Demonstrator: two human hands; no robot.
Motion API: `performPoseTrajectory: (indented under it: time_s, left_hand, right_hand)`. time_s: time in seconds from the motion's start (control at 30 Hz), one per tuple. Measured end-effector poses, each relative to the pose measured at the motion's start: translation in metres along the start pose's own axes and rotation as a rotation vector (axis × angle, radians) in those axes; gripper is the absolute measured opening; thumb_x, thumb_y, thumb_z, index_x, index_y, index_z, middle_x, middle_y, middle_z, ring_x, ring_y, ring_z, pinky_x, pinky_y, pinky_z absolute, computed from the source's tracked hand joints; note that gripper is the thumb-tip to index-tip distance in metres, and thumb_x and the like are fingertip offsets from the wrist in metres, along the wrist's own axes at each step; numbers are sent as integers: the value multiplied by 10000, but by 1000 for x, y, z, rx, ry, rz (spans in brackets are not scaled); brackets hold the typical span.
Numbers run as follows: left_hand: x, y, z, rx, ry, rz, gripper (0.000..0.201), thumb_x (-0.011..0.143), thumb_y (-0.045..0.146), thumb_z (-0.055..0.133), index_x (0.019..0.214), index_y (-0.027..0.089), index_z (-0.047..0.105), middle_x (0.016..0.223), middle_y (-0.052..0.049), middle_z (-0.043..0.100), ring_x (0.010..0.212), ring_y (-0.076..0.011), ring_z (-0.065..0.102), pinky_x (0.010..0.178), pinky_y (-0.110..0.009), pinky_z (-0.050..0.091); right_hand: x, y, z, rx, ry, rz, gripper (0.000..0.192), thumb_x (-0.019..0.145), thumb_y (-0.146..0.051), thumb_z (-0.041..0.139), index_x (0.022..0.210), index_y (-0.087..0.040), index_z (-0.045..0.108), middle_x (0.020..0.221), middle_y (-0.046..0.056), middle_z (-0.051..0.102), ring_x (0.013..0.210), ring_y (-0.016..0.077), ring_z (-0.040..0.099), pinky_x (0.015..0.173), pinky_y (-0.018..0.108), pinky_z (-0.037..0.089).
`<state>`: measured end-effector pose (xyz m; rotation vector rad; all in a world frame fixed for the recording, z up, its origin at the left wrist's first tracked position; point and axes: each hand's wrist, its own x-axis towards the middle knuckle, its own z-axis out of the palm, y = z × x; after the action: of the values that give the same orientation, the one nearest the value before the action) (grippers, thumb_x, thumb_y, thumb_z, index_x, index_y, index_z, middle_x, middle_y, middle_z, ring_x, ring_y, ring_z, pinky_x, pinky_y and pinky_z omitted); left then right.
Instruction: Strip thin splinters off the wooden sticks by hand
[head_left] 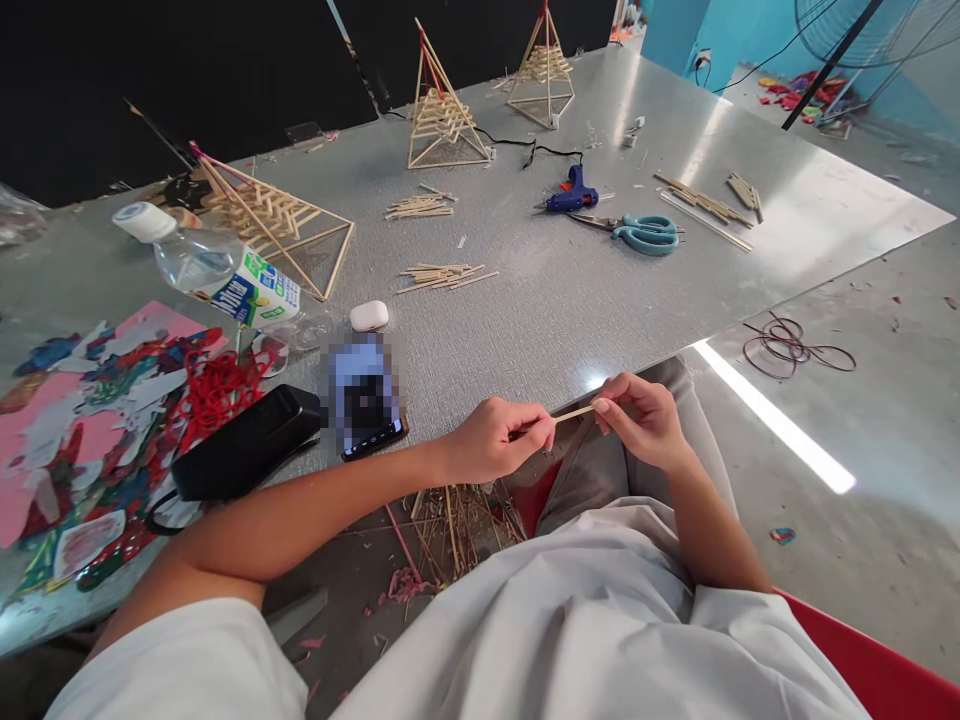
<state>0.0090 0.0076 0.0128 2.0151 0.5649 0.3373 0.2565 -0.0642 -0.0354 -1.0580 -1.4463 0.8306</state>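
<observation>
Between my two hands, just off the table's front edge, a short thin wooden stick is held nearly level. My left hand is closed, pinching one end between thumb and fingers. The other end is pinched by my right hand, above my lap. Farther up the table are two small piles of cut sticks, a blue hot glue gun and scissors with blue handles. Pyramid frames of sticks stand at the back; another stick frame is at the left.
A plastic bottle lies tilted at left, near a phone, a white case and a black pouch. Red cord and painted scraps cover the left corner. More sticks lie right. Stick waste is below the edge.
</observation>
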Motion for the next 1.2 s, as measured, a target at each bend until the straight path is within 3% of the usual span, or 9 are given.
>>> performPoseTrajectory:
  time_s: [0.13,0.4,0.53,0.67,0.83,1.2]
  left_hand:
    - [-1,-2,1,61,-8,26,386,1064,345,475,795,149,670,570,68,469,500,-68,380,545,-200,299]
    - [-1,-2,0,57,-24,16,409,1101,371,425,853,161,673,560,86,401,495,-82,355,550,-219,291]
    - [-1,-3,-1,34,-40,-7,411,1095,387,403,801,175,597,618,58,466,546,-94,406,580,-227,318]
    - [-1,-4,-2,-57,-56,-49,406,1083,419,400,749,207,489,616,57,425,567,-109,382,583,-240,326]
    - [-1,-2,-4,-87,-76,-15,384,1102,401,342,794,217,479,652,44,475,585,-119,420,612,-251,369]
    - [-3,-2,-4,102,-140,108,317,1110,329,249,855,241,417,678,32,545,591,-142,463,665,-283,398]
  right_hand:
    - [-3,-2,7,5,-2,-25,296,1058,-403,706,839,-239,593,595,-33,643,522,124,553,515,270,445]
    - [0,-7,9,-143,-76,-108,251,1107,-374,615,915,-220,667,733,17,752,611,133,653,569,256,502]
    - [1,-7,9,-201,-127,-150,290,1124,-308,572,874,-204,677,698,5,712,584,111,614,556,237,465]
    - [0,-8,10,-190,-87,-176,230,1106,-286,606,932,-194,725,672,1,696,575,118,613,545,243,460]
    - [0,-9,11,-169,-61,-137,265,1100,-303,620,893,-194,745,637,-3,696,547,117,598,537,245,457]
    - [1,-9,15,-135,-30,-79,322,1092,-382,640,860,-188,749,590,-2,685,496,107,555,498,232,426]
